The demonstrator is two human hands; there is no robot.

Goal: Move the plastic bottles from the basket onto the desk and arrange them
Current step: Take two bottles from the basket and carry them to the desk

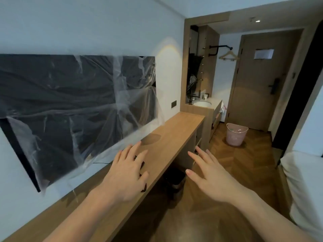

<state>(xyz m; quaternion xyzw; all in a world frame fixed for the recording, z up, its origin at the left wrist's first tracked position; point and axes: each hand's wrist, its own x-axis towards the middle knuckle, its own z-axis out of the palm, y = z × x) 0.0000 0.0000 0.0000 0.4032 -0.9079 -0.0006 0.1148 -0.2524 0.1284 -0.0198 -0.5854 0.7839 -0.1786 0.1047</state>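
A pink plastic basket [236, 136] stands on the wooden floor at the far end of the room, near the door. Something pale and a green bit show inside its rim; I cannot make out bottles. The long wooden desk [176, 133] runs along the left wall. My left hand [128, 173] hovers over the desk's front part with fingers straight and spread, holding nothing. My right hand [208, 173] is held out past the desk's edge, above the floor, fingers straight, also holding nothing.
A wall television [73, 109] wrapped in clear plastic film hangs above the desk. Small dark objects [142, 165] lie on the desk under my left hand. A washbasin counter [203, 103] follows the desk, a white bed [304, 189] is at right, and a dark bin [175, 180] sits under the desk.
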